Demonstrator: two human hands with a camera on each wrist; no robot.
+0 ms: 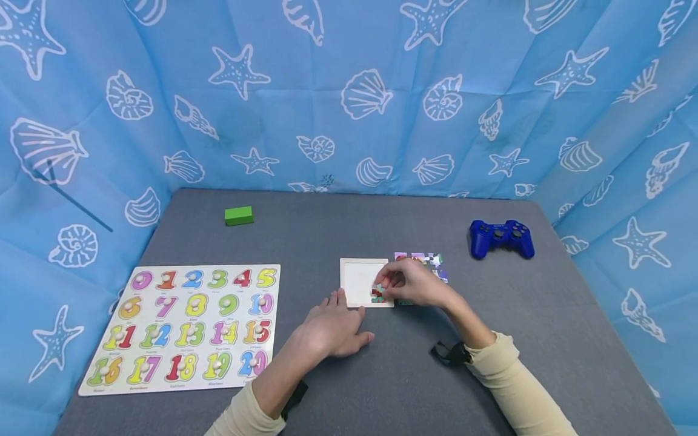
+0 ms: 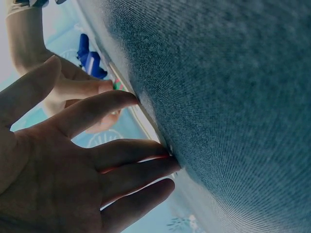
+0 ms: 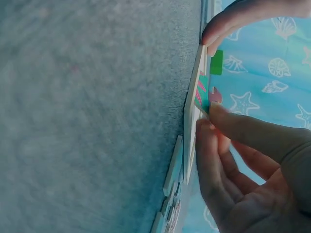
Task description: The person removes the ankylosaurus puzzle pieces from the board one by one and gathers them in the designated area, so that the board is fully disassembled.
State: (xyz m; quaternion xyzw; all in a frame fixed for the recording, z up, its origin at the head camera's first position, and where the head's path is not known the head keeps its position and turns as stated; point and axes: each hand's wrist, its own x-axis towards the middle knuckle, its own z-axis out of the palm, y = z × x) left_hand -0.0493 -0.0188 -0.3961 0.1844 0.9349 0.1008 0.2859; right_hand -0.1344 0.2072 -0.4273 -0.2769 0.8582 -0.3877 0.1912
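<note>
A white puzzle tray [image 1: 360, 275] with a raised rim lies flat at the middle of the table. My right hand [image 1: 412, 283] is over its right side and pinches a small green and red jigsaw piece [image 1: 377, 295] between thumb and fingertip. In the right wrist view the jigsaw piece [image 3: 201, 91] stands tilted against the tray's inside. My left hand [image 1: 334, 330] has its fingers spread fairly straight, with fingertips [image 2: 171, 162] touching the tray's near left edge. More colourful jigsaw pieces [image 1: 434, 260] lie just right of the tray, partly hidden by my right hand.
A number peg board [image 1: 182, 309] covers the table's left part. Toward the back left sits a green block [image 1: 239, 216], and a blue game controller [image 1: 501, 238] is at the back right. Blue shell-patterned curtain [image 1: 327, 109] encloses the grey table [image 1: 327, 218] behind and at both sides.
</note>
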